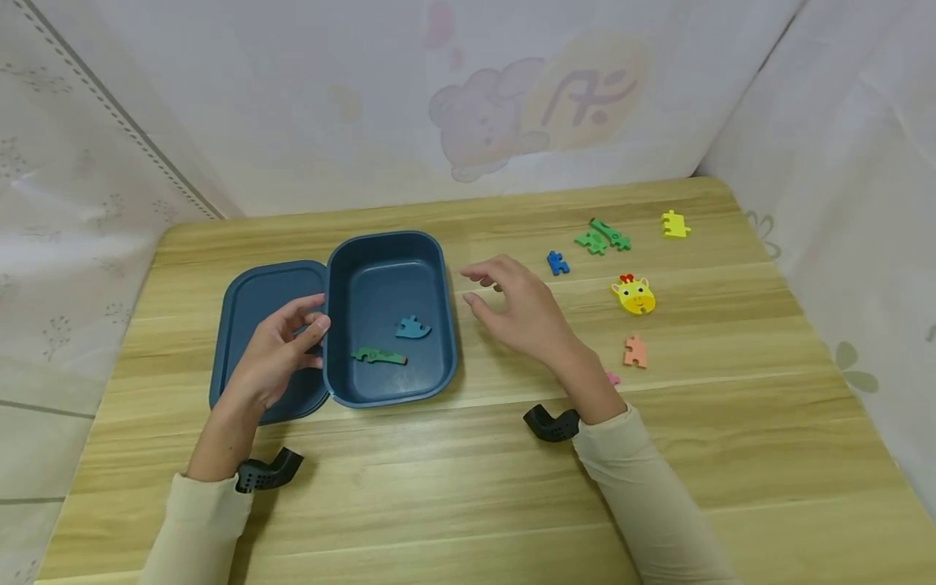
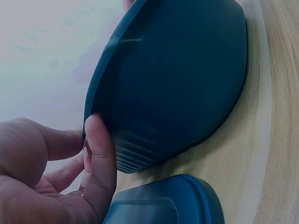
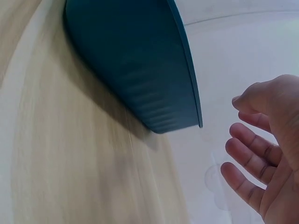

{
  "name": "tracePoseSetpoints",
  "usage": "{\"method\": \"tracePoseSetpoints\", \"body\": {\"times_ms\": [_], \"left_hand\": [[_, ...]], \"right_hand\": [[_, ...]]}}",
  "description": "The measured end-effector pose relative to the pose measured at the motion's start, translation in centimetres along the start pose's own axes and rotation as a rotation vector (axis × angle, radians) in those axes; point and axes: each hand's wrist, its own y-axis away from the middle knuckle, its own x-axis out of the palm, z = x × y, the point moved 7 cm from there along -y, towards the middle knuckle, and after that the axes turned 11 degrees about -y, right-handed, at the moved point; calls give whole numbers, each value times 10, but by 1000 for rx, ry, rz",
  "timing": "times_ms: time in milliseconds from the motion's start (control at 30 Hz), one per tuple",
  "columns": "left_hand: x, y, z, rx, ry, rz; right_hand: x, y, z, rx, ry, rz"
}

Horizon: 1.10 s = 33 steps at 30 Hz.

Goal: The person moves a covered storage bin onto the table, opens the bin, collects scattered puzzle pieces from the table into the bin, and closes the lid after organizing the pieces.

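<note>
A dark blue plastic box sits on the table, its rim pinched on the left side by the thumb and fingers of my left hand. The left wrist view shows the thumb and a finger meeting at that rim. Inside the box lie a green puzzle piece and a teal puzzle piece. To the right of the box, my right hand hovers with fingers loosely bent and nothing between them. The right wrist view shows a gap between its fingertips and the box wall.
A dark blue lid lies left of the box, partly behind my left hand. Rightward are a blue piece, green pieces, a yellow piece, a giraffe-head piece and an orange piece. A pink piece shows beside my right wrist.
</note>
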Motion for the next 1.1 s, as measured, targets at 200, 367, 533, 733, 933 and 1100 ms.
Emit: {"method": "tracePoseSetpoints", "body": {"times_ms": [200, 367, 533, 733, 933, 1100], "left_hand": [[0, 0, 0, 7, 1, 6], [0, -1, -1, 7, 7, 5], [-1, 0, -1, 10, 10, 2], [-1, 1, 1, 5, 17, 3], [-1, 2, 3, -1, 17, 2], [-1, 1, 1, 0, 11, 2]], "right_hand": [[-4, 1, -7, 47, 77, -9], [-10, 3, -10, 84, 139, -17], [-26, 5, -16, 105, 256, -66], [-44, 9, -30, 141, 329, -110], [-60, 15, -41, 164, 334, -138], [-74, 23, -52, 231, 336, -150]]}}
